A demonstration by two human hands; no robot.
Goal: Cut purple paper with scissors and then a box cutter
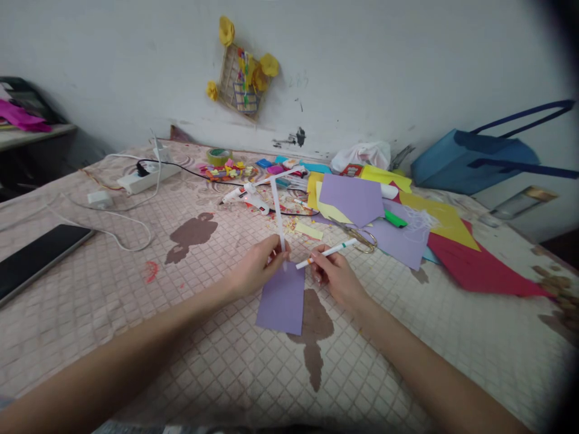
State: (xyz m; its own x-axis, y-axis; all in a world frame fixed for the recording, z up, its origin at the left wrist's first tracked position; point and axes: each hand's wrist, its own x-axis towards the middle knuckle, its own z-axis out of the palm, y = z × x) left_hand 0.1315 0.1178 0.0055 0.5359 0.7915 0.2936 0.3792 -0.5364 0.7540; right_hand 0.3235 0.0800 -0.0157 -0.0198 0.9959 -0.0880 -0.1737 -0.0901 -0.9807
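My left hand (262, 265) is closed, fingers pinching the lower end of a thin white strip (277, 208) that stands up from it; a slanted white piece crosses at its top. Below it, a purple paper rectangle (281, 301) lies on the patterned tablecloth, its upper edge by the fingertips. In my right hand (337, 274) is a slim white marker (332, 249) with a green band and an orange band, held at a slant just right of the strip. Behind the hands, a white hot glue gun (248, 196) rests on its side.
Scissors (362, 239) lie right of centre, beside purple, yellow and red sheets (484, 259). Further back are green tape (219, 157) and small colourful scraps. A power strip (147, 175) with cables and a phone (38, 256) are at left. A blue bag (474, 160) stands at right.
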